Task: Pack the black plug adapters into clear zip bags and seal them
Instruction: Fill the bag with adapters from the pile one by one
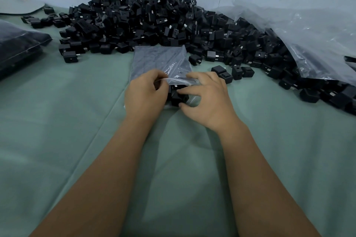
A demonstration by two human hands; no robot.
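A clear zip bag (159,59) lies flat on the green cloth, its mouth facing me. My left hand (144,94) pinches the upper lip of the bag's mouth and lifts it. My right hand (204,98) grips a black plug adapter (176,96) at the bag's opening, with fingers and thumb curled round it. Other adapters sit just inside the mouth, partly hidden by my hands. Behind the bag a big heap of loose black adapters (154,19) rests against the wall.
A filled bag of adapters (17,46) lies at the left edge. A large crumpled clear plastic sack (308,40) spills adapters at the right. Stray adapters (237,72) sit right of the bag. The green cloth (57,121) stretches toward me.
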